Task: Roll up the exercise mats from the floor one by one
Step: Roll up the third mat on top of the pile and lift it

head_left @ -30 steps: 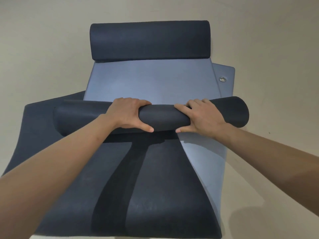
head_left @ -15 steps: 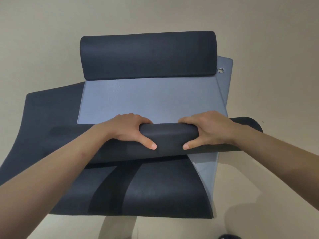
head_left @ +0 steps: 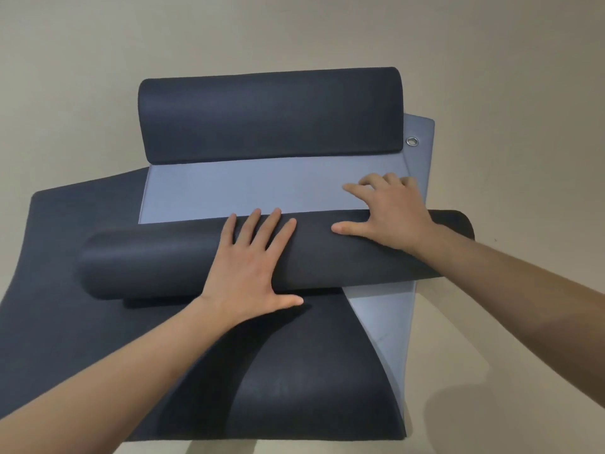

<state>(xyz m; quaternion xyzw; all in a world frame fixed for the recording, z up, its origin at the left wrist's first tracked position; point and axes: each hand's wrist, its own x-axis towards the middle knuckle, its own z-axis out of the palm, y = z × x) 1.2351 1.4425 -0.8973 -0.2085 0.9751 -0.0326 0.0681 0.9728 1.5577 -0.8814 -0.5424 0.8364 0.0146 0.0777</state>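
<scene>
Looks like an indoor workout spot, maybe a spare room at home or a small studio, can't really tell which. What gives it away: a smooth plain beige floor (head_left: 98, 77) with dark foam exercise mats (head_left: 268, 116) lying partly rolled on it, plus a blue-grey mat (head_left: 248, 188) with a metal eyelet (head_left: 412, 141) in its corner.

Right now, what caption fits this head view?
Left hand and right hand press on a half-rolled dark mat across a blue-grey mat.
</scene>
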